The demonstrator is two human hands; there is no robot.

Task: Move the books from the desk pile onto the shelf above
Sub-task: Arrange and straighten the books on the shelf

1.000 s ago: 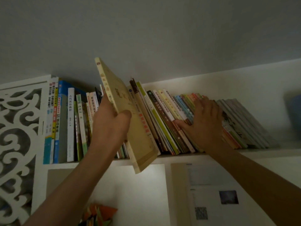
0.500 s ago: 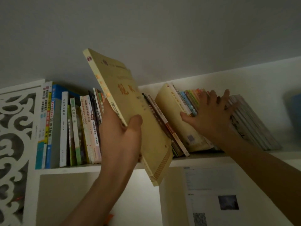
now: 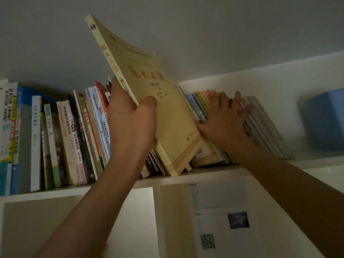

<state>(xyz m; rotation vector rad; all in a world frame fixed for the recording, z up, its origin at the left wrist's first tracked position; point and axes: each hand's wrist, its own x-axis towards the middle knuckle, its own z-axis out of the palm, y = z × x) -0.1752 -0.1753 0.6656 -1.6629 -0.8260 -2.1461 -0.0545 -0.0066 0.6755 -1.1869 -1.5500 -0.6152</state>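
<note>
**Inspector:** Start with the left hand [image 3: 130, 125]. How do its fingers lie?

**Assistant:** They are clamped on the yellow paperback [image 3: 149, 101]. The thumb presses on the front cover; the other fingers wrap round the spine side, behind the book. The grip sits at about mid-height of the book.

**Inspector:** Position of that book?

**Assistant:** Tilted, top leaning to the left, upper corner well above the row. Its lower corner reaches the front edge of the shelf [image 3: 214, 171], in the gap between the two groups of books.

**Inspector:** Right hand [image 3: 225, 123]?

**Assistant:** Fingers straight and spread apart, palm flat against the leaning books [image 3: 264, 127] on the right of the gap. It presses on them and grips nothing. The thumb points towards the yellow paperback.

**Inspector:** Surroundings?

**Assistant:** Left of the gap, a row of upright books [image 3: 52, 142] fills the shelf, spines outward. At the far right of the shelf stands a blue box [image 3: 325, 120], apart from the leaning books. Below the shelf, a printed sheet [image 3: 219, 216] with a square code hangs on the panel. The view is dim and the spine lettering is mostly unreadable.
</note>
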